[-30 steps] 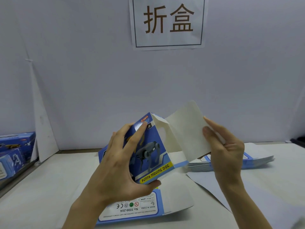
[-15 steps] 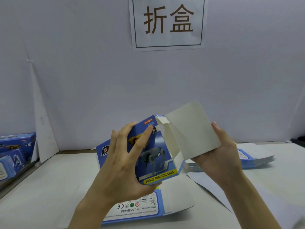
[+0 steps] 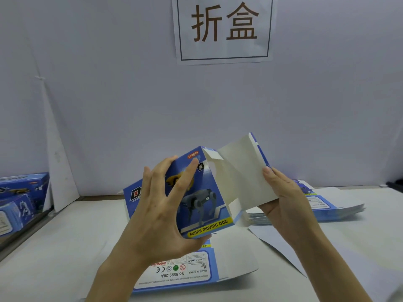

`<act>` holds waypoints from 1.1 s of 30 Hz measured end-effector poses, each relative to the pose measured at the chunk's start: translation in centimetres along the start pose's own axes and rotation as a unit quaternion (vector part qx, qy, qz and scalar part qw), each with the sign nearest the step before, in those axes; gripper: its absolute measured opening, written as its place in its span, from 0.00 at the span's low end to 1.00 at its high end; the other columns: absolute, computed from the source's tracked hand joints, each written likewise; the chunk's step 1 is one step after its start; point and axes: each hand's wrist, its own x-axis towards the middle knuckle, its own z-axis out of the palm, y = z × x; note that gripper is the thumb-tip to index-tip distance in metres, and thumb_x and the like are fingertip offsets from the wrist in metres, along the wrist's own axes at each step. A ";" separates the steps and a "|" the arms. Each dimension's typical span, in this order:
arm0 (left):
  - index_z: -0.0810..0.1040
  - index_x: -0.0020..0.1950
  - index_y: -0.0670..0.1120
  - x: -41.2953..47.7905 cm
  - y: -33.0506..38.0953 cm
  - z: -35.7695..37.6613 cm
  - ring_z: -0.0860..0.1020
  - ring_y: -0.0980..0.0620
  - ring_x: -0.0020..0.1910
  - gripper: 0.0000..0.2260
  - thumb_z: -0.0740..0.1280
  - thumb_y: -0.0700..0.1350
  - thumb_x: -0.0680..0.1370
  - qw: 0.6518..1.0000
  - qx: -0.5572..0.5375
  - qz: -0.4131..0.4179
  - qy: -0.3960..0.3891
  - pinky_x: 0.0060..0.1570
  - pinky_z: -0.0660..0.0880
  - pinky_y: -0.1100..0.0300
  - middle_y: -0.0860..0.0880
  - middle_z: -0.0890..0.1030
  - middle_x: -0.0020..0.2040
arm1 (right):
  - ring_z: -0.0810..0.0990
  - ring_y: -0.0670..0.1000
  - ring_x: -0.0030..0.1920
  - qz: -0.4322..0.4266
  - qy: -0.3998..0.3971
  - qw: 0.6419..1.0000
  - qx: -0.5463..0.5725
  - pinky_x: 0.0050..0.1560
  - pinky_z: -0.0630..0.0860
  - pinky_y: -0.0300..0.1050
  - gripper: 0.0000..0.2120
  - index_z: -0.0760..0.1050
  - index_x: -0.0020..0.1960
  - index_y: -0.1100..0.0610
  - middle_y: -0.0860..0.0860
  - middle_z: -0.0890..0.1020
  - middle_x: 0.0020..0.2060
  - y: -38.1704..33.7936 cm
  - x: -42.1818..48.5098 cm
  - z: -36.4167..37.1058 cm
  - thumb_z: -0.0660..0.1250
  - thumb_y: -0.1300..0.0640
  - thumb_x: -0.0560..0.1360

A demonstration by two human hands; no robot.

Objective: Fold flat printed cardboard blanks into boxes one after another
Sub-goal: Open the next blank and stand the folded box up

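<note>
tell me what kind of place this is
Probably a box-folding workstation, perhaps in a packing shop. A wall sign reads 折盒 (fold box), a stack of flat blanks lies at the right, finished boxes sit at the left, and a half-folded box is held up in front.

The left hand (image 3: 157, 214) and right hand (image 3: 285, 201) were bare. The left forearm (image 3: 113, 273) and right forearm (image 3: 335, 264) were uncovered along their whole visible length, down to the lower frame edge. The fingers were long and slender. The right thumbnail (image 3: 266, 170) was short, with a plain finish.
</note>
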 end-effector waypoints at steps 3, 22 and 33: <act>0.46 0.78 0.57 -0.1 -0.7 0.1 0.56 0.50 0.73 0.52 0.69 0.70 0.62 1.000 0.016 -0.006 -0.026 0.69 0.55 0.31 0.47 0.55 0.75 | 0.78 0.46 0.34 0.030 -0.018 0.998 -0.046 0.31 0.76 0.38 0.11 0.85 0.38 0.53 0.50 0.82 0.34 -1.1 0.0 -0.3 0.67 0.49 0.66; 0.38 0.76 0.61 -0.2 -0.6 0.2 0.51 0.47 0.75 0.57 0.70 0.73 0.60 0.997 0.007 -0.025 -0.079 0.70 0.60 0.36 0.50 0.47 0.76 | 0.74 0.38 0.31 -0.153 0.129 0.949 -0.245 0.38 0.70 0.44 0.16 0.80 0.36 0.50 0.42 0.81 0.30 -0.3 -0.5 0.5 0.62 0.55 0.80; 0.38 0.75 0.62 -0.1 0.6 0.7 0.64 0.50 0.68 0.56 0.72 0.68 0.59 0.998 -0.023 -0.054 -0.006 0.63 0.72 0.44 0.50 0.58 0.71 | 0.80 0.36 0.52 -0.127 -0.096 0.969 -0.190 0.43 0.74 0.29 0.17 0.78 0.59 0.39 0.36 0.82 0.55 -0.4 -1.9 2.2 0.62 0.53 0.73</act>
